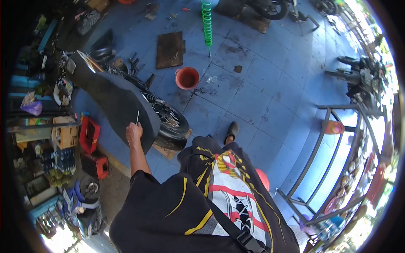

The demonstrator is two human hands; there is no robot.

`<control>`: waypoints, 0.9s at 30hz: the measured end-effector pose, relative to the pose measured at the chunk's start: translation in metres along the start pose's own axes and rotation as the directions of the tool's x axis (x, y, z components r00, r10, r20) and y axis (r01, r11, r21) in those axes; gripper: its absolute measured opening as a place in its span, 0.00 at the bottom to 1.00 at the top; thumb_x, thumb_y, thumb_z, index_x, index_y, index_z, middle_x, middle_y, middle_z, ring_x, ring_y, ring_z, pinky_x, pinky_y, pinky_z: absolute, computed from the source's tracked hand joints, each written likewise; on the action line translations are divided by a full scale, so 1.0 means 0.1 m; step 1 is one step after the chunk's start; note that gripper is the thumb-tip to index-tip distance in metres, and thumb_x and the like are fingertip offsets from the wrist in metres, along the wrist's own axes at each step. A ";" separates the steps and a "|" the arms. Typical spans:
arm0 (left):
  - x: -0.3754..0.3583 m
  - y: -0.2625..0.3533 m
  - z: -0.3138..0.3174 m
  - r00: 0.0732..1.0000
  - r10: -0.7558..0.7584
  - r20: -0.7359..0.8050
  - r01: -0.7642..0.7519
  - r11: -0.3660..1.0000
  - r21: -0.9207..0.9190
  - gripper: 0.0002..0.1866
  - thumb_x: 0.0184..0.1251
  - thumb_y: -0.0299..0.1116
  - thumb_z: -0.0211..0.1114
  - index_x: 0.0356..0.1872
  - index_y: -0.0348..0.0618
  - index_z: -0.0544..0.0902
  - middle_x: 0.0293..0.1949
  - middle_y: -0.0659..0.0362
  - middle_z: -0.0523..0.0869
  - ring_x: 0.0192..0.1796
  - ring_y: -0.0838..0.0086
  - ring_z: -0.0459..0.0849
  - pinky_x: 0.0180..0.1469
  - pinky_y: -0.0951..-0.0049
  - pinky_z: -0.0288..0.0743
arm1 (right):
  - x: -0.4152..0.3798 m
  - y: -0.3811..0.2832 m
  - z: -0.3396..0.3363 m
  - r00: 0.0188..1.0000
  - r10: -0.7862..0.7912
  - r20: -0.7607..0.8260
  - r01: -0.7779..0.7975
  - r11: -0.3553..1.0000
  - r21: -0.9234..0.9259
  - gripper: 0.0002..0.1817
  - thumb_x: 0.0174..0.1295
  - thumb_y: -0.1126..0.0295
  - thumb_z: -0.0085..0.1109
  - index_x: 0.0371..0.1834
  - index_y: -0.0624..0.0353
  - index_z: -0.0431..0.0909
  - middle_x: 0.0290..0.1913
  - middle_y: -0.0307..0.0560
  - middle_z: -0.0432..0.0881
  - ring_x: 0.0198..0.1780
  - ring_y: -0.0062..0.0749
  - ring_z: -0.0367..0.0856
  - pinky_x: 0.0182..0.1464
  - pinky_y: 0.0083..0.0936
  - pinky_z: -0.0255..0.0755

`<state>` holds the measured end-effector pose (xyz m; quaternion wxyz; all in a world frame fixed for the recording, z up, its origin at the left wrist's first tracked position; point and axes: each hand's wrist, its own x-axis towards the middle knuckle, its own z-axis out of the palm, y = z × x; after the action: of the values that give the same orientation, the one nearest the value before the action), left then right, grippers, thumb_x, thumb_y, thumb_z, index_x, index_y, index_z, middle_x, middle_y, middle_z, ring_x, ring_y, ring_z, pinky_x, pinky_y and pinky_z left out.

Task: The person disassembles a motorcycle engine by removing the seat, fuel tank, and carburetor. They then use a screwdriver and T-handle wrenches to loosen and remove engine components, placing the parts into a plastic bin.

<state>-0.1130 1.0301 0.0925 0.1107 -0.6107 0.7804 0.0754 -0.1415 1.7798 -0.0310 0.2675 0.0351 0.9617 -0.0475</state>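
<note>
My left hand (134,132) is closed round a thin, silvery rod-like tool (137,117), whose end sticks up past the fingers. The rest of the tool is hidden in the grip. Hand and tool overlap the long black seat (114,95) of a motorcycle that stands on my left. Beside the seat show the motorcycle's rear wheel (172,119) and a coiled shock absorber (148,97). My right hand is out of view.
On the blue tiled floor (253,97) stand an orange bucket (187,78) and a brown board (170,50). A green coiled hose (206,23) hangs ahead. Red crates (94,164) lie left, a metal rack (327,154) stands right, and other motorcycles (363,80) are parked around.
</note>
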 end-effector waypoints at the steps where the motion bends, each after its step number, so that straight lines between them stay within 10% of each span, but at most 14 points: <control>1: -0.01 0.05 0.00 0.999 -0.044 0.003 0.044 0.999 -0.001 0.27 0.65 0.52 0.63 0.44 0.32 0.83 0.46 0.38 0.85 0.52 0.45 0.83 0.56 0.52 0.77 | 0.32 -0.01 -0.20 0.999 -0.043 -0.001 0.043 0.999 -0.012 0.27 0.46 0.70 0.64 0.52 0.66 0.71 0.47 0.67 0.80 0.50 0.60 0.79 0.54 0.49 0.72; 6: -0.27 0.49 -0.21 0.973 -0.223 0.054 0.225 0.974 -0.036 0.30 0.60 0.56 0.67 0.44 0.33 0.84 0.47 0.38 0.85 0.53 0.44 0.83 0.57 0.52 0.77 | 2.66 -0.80 -1.53 0.833 -0.526 -0.173 0.489 0.846 -0.215 0.23 0.47 0.74 0.59 0.51 0.63 0.75 0.47 0.63 0.80 0.51 0.59 0.77 0.56 0.48 0.70; 11: -0.24 0.64 -0.26 0.955 -0.279 0.099 0.290 0.951 -0.108 0.33 0.56 0.59 0.69 0.44 0.34 0.86 0.47 0.41 0.86 0.52 0.47 0.84 0.56 0.53 0.77 | 4.35 -3.12 -2.70 0.560 -0.827 -0.053 0.802 0.557 -0.214 0.26 0.46 0.74 0.66 0.53 0.58 0.75 0.48 0.54 0.81 0.52 0.52 0.78 0.55 0.44 0.71; 15: 0.08 0.81 -0.39 0.925 -0.347 0.154 0.359 0.931 -0.061 0.30 0.53 0.55 0.74 0.42 0.33 0.85 0.45 0.40 0.86 0.50 0.49 0.86 0.52 0.55 0.80 | 4.66 -5.24 -3.01 0.302 -0.953 0.016 0.941 0.296 -0.165 0.30 0.49 0.72 0.67 0.59 0.59 0.73 0.56 0.55 0.79 0.59 0.50 0.76 0.61 0.41 0.70; 17: 0.27 1.07 -0.66 0.719 -0.561 0.411 0.677 0.698 -0.232 0.28 0.46 0.47 0.81 0.40 0.34 0.84 0.43 0.41 0.87 0.47 0.50 0.87 0.48 0.58 0.82 | 4.67 -6.24 -3.12 0.165 -0.986 0.025 0.977 0.160 -0.143 0.30 0.49 0.72 0.67 0.59 0.60 0.72 0.56 0.56 0.78 0.58 0.51 0.76 0.60 0.41 0.70; 21: 0.50 0.82 0.07 0.736 -0.628 0.253 0.677 0.677 -0.288 0.26 0.41 0.41 0.84 0.38 0.34 0.83 0.42 0.42 0.87 0.45 0.52 0.88 0.44 0.60 0.83 | 4.61 -7.93 -3.29 -0.035 -0.999 0.021 0.992 -0.037 -0.117 0.31 0.52 0.70 0.68 0.61 0.61 0.69 0.56 0.59 0.78 0.57 0.56 0.77 0.57 0.44 0.72; 27: 0.57 0.96 0.13 0.645 -0.734 0.211 0.764 0.615 -0.195 0.28 0.42 0.41 0.83 0.43 0.36 0.82 0.47 0.43 0.86 0.50 0.53 0.86 0.49 0.59 0.82 | 5.49 -9.50 -3.39 0.085 -0.991 -0.104 0.994 0.076 0.084 0.32 0.55 0.66 0.70 0.59 0.69 0.66 0.53 0.69 0.77 0.54 0.64 0.77 0.55 0.49 0.72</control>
<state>-0.2179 1.0031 0.0627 0.0919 -0.8844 0.4288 0.1598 -0.8725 0.8974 0.0424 0.1522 -0.6065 0.7287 -0.2793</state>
